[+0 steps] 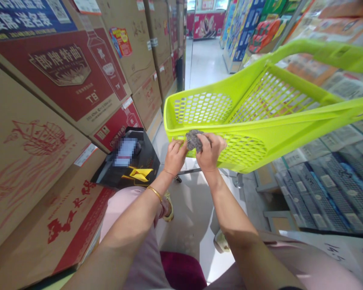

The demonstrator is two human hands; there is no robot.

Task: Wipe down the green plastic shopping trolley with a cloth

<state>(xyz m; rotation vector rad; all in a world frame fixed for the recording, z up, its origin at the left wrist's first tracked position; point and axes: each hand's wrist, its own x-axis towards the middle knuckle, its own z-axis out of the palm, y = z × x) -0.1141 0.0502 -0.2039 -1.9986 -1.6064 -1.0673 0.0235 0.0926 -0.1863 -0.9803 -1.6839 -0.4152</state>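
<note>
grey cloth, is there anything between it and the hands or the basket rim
Nothing visible. The grey cloth is gripped by both the left hand and right hand, pressed right against the green basket at its near rim.

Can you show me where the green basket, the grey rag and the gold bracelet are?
Lime-green plastic mesh basket point(257, 151), head view: on its side wall.
Crumpled grey cloth rag point(193, 139), head view: on its middle.
Thin gold bracelet point(155, 193), head view: on the band at the left wrist.

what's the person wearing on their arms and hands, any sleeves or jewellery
Both forearms are bare, with no sleeves or gloves in view. The left hand has a thin gold bangle round its wrist. The right hand shows no jewellery on its wrist or fingers.
</note>
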